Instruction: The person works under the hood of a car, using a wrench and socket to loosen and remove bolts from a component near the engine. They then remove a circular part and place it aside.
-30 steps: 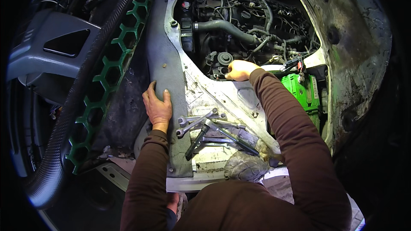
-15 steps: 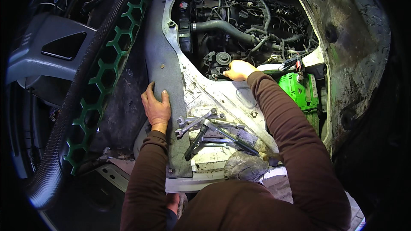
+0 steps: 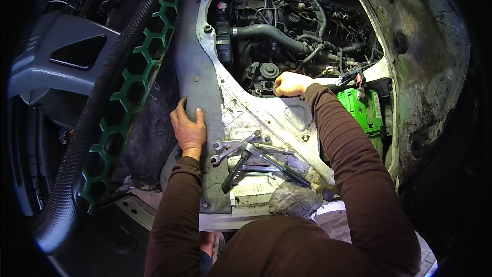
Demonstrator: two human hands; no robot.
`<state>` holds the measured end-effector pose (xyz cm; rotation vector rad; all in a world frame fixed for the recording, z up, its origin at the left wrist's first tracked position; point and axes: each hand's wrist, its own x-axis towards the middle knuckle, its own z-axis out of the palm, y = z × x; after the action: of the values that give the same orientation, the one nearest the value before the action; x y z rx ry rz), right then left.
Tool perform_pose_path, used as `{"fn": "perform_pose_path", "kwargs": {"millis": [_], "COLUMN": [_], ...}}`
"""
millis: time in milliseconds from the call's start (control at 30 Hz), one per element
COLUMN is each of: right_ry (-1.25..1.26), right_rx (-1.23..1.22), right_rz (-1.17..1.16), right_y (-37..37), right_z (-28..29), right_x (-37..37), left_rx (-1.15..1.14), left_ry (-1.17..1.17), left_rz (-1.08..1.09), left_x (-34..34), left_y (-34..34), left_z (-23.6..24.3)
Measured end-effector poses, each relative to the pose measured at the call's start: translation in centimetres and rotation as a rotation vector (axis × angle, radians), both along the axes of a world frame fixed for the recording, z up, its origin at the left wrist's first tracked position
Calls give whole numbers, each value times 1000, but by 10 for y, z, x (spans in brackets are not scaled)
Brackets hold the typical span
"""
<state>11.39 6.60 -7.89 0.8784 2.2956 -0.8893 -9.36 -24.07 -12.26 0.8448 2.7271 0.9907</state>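
Observation:
My left hand [image 3: 189, 129] lies on the grey floor mat [image 3: 207, 90], thumb and fingers apart, with nothing in it. My right hand [image 3: 293, 83] is closed at the near edge of the engine bay, just below and right of a round, flat-topped metal part [image 3: 269, 70] on the engine. Whatever its curled fingers hold is hidden. Between my arms, several wrenches [image 3: 236, 147] and a T-shaped tool with black grips [image 3: 274, 164] lie on the worn white metal panel [image 3: 287, 113].
A green battery [image 3: 363, 110] sits right of my right forearm, cables on top. The dark engine [image 3: 292, 18] with a thick grey hose [image 3: 271, 32] fills the opening ahead. A crumpled grey cloth [image 3: 294, 198] lies near me. The steering wheel [image 3: 92, 102] stands left.
My right hand has shifted slightly to the right, its fingers more curled. The left hand and the tools stay as they were; the whole view has moved a little.

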Motion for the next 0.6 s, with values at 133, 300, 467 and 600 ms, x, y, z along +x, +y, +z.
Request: {"fn": "perform_pose_path", "kwargs": {"millis": [133, 300, 467, 600], "right_ry": [-86, -56, 19, 129], "right_rx": [199, 90, -98, -71], "right_rz": [10, 66, -12, -100], "right_y": [-10, -5, -1, -2], "right_z": [-16, -14, 4, -7], "right_x": [-8, -13, 0, 5], "left_rx": [-8, 3, 8, -4], "left_ry": [-3, -2, -7, -2], "left_rz": [3, 12, 10, 8], "left_x": [0, -1, 0, 1], "left_y": [0, -3, -1, 0], "left_z": [2, -1, 1, -1]}}
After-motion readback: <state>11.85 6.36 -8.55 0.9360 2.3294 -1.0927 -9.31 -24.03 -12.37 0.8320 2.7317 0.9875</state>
